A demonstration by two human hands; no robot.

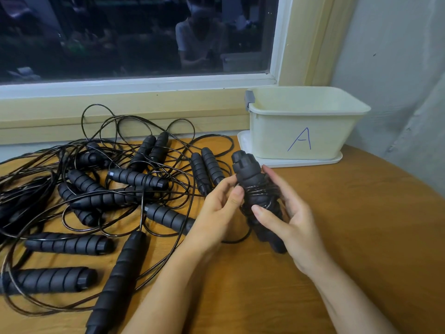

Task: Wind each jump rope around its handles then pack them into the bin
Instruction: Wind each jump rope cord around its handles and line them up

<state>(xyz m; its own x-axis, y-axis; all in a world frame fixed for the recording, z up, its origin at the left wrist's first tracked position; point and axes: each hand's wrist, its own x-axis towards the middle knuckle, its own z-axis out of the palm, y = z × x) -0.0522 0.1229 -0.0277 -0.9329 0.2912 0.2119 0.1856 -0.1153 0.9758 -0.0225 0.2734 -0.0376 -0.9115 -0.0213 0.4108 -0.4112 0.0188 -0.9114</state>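
Observation:
A wound jump rope (256, 189), two black foam handles side by side with black cord wrapped round their middle, is held above the table. My right hand (286, 218) grips it from the right, thumb across the front. My left hand (221, 203) pinches the wrapped cord on its left side. A short loop of cord hangs below the bundle. A pile of loose jump ropes (101, 196) with several black handles and tangled cords lies on the left of the wooden table (349, 237). The cream bin (301, 126), marked with a blue A, stands at the back right with nothing visible inside.
The bin sits on a white lid or tray (243, 141) against the window sill (120, 112). A grey wall (397, 68) closes the right side. The table's right edge curves away near the wall.

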